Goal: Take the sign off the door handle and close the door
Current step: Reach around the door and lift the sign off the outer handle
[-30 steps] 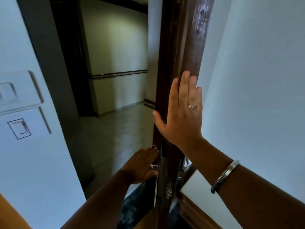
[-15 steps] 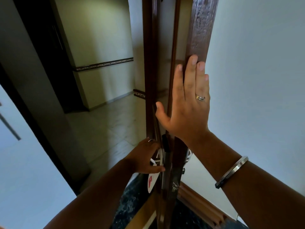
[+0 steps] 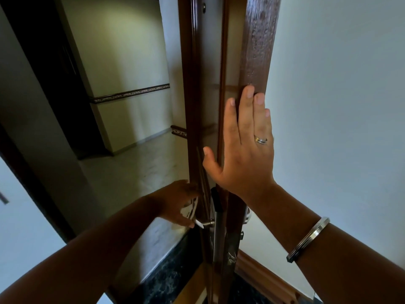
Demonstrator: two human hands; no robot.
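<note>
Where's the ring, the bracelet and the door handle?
ring (image 3: 260, 140), head view, on the band across the finger
bracelet (image 3: 309, 239), head view, middle of the metal band
door handle (image 3: 207, 223), head view, on the metal lever

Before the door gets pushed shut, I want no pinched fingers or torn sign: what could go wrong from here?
1. The right hand lies flat on the door with its thumb at the door's edge; closing now might pinch it.
2. The left hand grips the white sign beside the outer handle; I cannot tell whether it is free, so a tug might tear it.
</note>
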